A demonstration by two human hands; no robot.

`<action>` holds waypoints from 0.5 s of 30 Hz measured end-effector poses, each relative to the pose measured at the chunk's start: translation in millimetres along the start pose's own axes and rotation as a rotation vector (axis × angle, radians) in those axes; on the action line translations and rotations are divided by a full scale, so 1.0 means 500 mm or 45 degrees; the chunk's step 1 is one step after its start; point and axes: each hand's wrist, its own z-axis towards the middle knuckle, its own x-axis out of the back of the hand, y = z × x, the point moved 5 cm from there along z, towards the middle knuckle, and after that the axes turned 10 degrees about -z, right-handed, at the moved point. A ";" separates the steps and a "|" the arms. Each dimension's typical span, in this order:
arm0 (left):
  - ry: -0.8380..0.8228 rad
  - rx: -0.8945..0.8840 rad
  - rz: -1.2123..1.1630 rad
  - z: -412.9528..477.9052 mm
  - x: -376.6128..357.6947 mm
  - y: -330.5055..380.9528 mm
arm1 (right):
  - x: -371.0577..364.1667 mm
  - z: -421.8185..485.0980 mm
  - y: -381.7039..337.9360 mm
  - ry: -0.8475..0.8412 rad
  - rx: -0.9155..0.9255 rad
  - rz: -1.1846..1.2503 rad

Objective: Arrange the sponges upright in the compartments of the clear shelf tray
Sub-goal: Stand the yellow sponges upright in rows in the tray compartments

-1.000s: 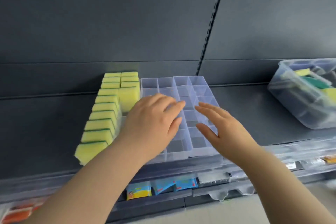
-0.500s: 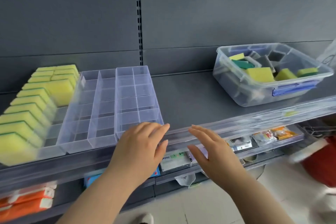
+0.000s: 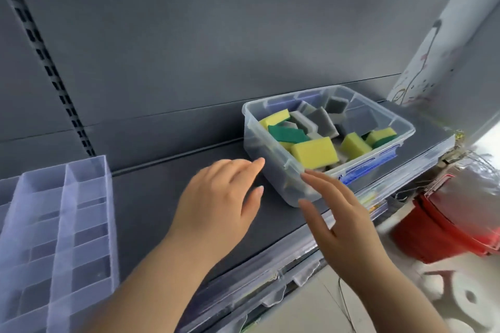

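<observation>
A clear plastic bin [image 3: 273, 173] stands on the dark shelf at centre right, holding several loose sponges: yellow ones [image 3: 315, 155], green-faced ones [image 3: 286, 134] and grey ones [image 3: 322, 120]. My left hand [image 3: 219, 203] hovers flat over the shelf, fingertips near the bin's left wall. At the bin's front corner my right hand [image 3: 341, 222] reaches with straight fingers, holding nothing. The clear shelf tray [image 3: 58, 227] with its bare compartments lies at the lower left, partly cut off by the frame edge.
The dark shelf [image 3: 151, 197] has a clear plastic front rail [image 3: 270, 265]. Red buckets [image 3: 446, 224] stand on the floor at lower right, with a white stool [image 3: 465, 297] in front of them. A slotted upright [image 3: 48, 67] runs up the back panel.
The view has swung right, away from the tray and the filled sponge rows. Both hands have travelled right from the tray to the bin of loose sponges, staying open.
</observation>
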 end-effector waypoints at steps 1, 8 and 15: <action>-0.013 -0.034 -0.020 0.027 -0.015 0.006 | 0.010 0.009 0.019 0.028 -0.021 -0.013; -0.101 -0.181 -0.098 0.146 -0.121 0.055 | 0.057 0.049 0.160 0.121 -0.186 -0.004; -0.128 -0.148 -0.016 0.236 -0.235 0.090 | 0.071 0.159 0.324 0.059 -0.101 0.090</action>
